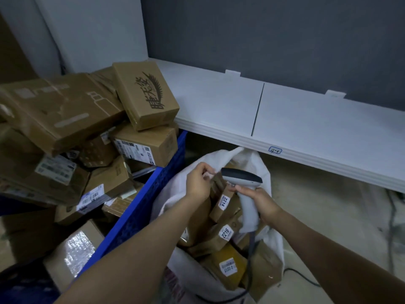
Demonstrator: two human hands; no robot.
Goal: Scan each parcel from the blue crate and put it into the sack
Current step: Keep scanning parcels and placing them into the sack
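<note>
The white sack [252, 160] sits on the floor [328, 207] in the near middle with its mouth open, pressed right up against the right wall of the blue crate [140, 205]. The left hand [198, 183] pinches the sack's left rim between thumb and fingertips and holds the cloth up. The right hand [259, 202] is wrapped around the pale handle of the scanner [241, 177], whose dark head points left over the sack's mouth. The hands are close together but not touching, and the scanner's cord drops down along the near side of the sack.

The sack already holds a bunch of brown parcels. One has a white sticker reading 2214 [224, 202], and one marked 2216 [225, 232] lies just nearer than it. A yellowish parcel [228, 266] with a printed label is nearest of all.

The crate on the left is heaped with cardboard well above its rim. At the far right corner of the pile a tilted box with black brush lettering [145, 95] rests on another carton, with a long flat box [59, 110] beside it on the left.

Behind the sack a white shelf [306, 119] runs along the grey wall, with a small handwritten tag [275, 150] on its front edge. A dark cable [306, 279] lies on the floor at the near right.
</note>
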